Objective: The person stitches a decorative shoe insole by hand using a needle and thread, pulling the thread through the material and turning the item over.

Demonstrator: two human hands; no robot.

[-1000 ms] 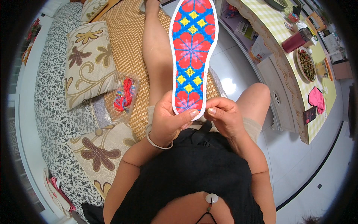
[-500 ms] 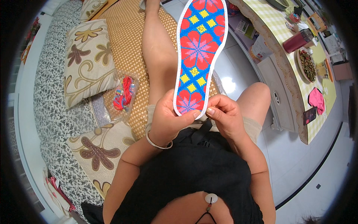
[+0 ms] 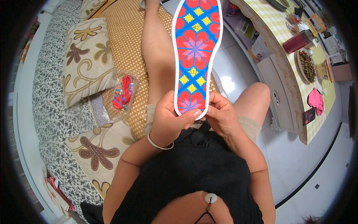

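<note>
An embroidered insole [image 3: 194, 50] with red flowers and yellow diamonds on blue, edged in white, stands up in front of me with its heel end toward me. My left hand [image 3: 169, 112] grips the heel from the left, thumb lying on the stitched face and a bracelet at the wrist. At the heel's right edge, my right hand [image 3: 222, 112] is closed, thumb and bent fingers pinching the rim. Part of its fingers is hidden behind the insole. Whether a needle is in that pinch I cannot tell.
On the woven mat [image 3: 123, 22] at left lies a clear bag of red and blue thread [image 3: 124, 93], near flowered cushions [image 3: 87, 59]. At right, a table [image 3: 268, 18] with checked cloth holds a dish of food [image 3: 307, 65], a dark red bottle [image 3: 296, 42], a pink cloth [image 3: 316, 101] and a phone [image 3: 308, 116].
The insole has shifted slightly left and tilts a little more that way at its top. My right thumb and fingers have moved slightly at the heel's edge; both hands keep hold.
</note>
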